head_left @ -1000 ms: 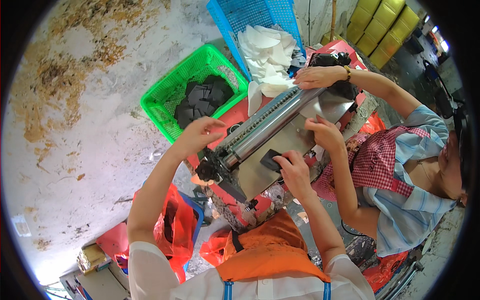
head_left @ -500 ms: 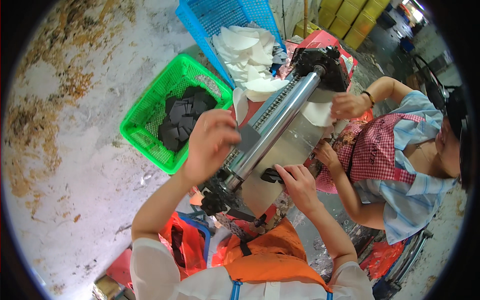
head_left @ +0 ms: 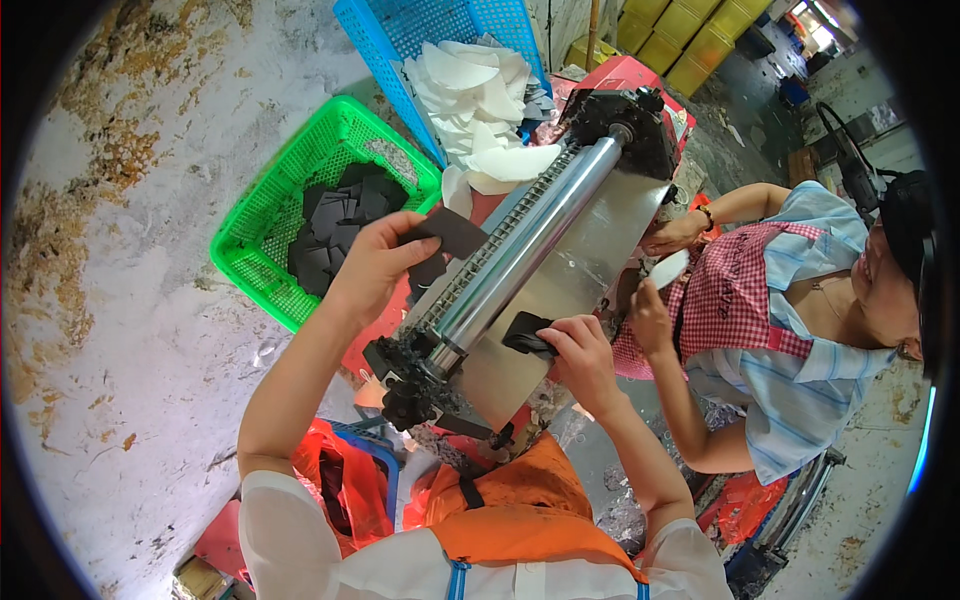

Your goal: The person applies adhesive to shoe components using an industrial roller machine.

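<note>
My left hand (head_left: 378, 262) is on the far left side of a roller machine (head_left: 530, 250), pinching a flat black piece (head_left: 455, 233) between thumb and fingers. The piece's right end reaches the toothed strip along the steel roller. Below it, another dark piece (head_left: 428, 272) shows near my fingers; whether I hold it too, I cannot tell. On the machine's near side, my right hand (head_left: 588, 362) grips a small stack of black pieces (head_left: 526, 334) over the metal plate (head_left: 580, 240).
Left of the machine, a green basket (head_left: 268, 290) holds many black pieces (head_left: 335, 225). Behind it, a blue basket (head_left: 432, 120) contains white curved pieces (head_left: 480, 85). At right, a co-worker in a checked apron (head_left: 735, 290) holds a white piece (head_left: 668, 268). Yellow boxes (head_left: 690, 40) stand farther back.
My left hand, blurred before, has drawn back from the roller and now pinches a black piece. My right hand's stack lifts into clearer view. The co-worker's white piece has left the metal plate.
</note>
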Available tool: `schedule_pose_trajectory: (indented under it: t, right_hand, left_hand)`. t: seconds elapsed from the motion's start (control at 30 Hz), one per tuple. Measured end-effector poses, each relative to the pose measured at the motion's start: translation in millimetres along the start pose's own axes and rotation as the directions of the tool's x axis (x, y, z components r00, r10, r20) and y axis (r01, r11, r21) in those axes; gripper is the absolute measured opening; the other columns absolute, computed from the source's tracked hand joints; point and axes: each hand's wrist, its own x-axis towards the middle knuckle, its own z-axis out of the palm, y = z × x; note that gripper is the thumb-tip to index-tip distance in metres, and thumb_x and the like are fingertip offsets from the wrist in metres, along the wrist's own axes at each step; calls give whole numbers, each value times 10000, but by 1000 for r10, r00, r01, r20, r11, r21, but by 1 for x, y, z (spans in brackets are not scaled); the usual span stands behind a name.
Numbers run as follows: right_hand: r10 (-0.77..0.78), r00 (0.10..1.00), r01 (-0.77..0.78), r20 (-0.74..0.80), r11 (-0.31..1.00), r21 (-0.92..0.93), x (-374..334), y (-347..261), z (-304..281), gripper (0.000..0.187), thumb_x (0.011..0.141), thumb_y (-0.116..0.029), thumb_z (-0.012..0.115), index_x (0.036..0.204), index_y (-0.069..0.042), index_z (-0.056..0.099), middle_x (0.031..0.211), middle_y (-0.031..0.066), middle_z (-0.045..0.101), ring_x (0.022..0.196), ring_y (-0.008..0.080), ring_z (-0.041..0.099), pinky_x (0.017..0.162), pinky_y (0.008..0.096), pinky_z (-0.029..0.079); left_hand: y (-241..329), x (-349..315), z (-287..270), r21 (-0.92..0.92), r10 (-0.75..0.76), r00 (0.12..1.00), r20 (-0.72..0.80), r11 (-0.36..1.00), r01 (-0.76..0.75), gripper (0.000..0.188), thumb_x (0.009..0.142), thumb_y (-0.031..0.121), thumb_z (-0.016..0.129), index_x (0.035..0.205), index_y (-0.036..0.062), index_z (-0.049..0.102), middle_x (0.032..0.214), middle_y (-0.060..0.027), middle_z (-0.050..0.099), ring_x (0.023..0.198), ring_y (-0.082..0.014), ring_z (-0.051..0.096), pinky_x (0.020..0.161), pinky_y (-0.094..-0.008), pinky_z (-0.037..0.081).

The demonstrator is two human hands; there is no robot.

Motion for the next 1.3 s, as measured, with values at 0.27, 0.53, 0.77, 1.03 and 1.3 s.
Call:
schedule_pose_trajectory:
  t: [0.27, 0.53, 0.77, 1.03, 1.3]
  right_hand:
    - [165, 951, -308, 260, 537, 786, 26, 8, -19, 309, 769, 22, 659, 1064, -71, 667, 941, 84, 604, 905, 286, 586, 781, 389, 498]
    - [-77, 995, 83, 58, 991, -101, 10, 12, -6, 451, 643, -15, 667, 1086, -99, 673, 1018, 82, 616, 938, 275, 585, 824, 376, 498]
    - [97, 995, -81, -17, 911, 405, 28, 6, 3, 394, 665, 98, 647, 1029, -52, 672, 976, 101, 616, 914, 283, 586, 808, 356, 501]
    - [-76, 996, 76, 41, 997, 4, 13, 11, -10, 400, 691, 39, 669, 1064, -104, 687, 1009, 62, 608, 939, 269, 573, 820, 375, 497]
    - [207, 978, -158, -15, 792, 590, 20, 6, 7, 434, 679, 83, 666, 1086, -68, 686, 974, 76, 624, 869, 214, 607, 756, 322, 500]
  left_hand:
    - [-54, 55, -7, 143, -347, 894, 285, 937, 318, 254, 857, 94, 687, 1086, 38, 593, 1027, -17, 626, 929, -101, 607, 807, -285, 479]
    - [-39, 63, -34, 279, -246, 968, 48, 934, 224, 273, 814, 49, 712, 1071, 39, 622, 906, -37, 616, 822, -112, 620, 676, -255, 511]
    - [-44, 56, -33, -48, -333, 878, 345, 928, 370, 347, 858, 35, 660, 1203, 35, 617, 1116, -68, 679, 998, -117, 651, 850, -299, 543]
    - [-47, 63, -24, 327, -381, 904, 193, 894, 307, 323, 862, 47, 656, 1184, 43, 627, 1102, -32, 679, 966, -108, 652, 833, -283, 523]
    - [-46, 59, -10, 94, -315, 877, 363, 949, 302, 412, 827, -33, 641, 1231, 31, 593, 1160, -36, 658, 993, -119, 644, 892, -294, 513]
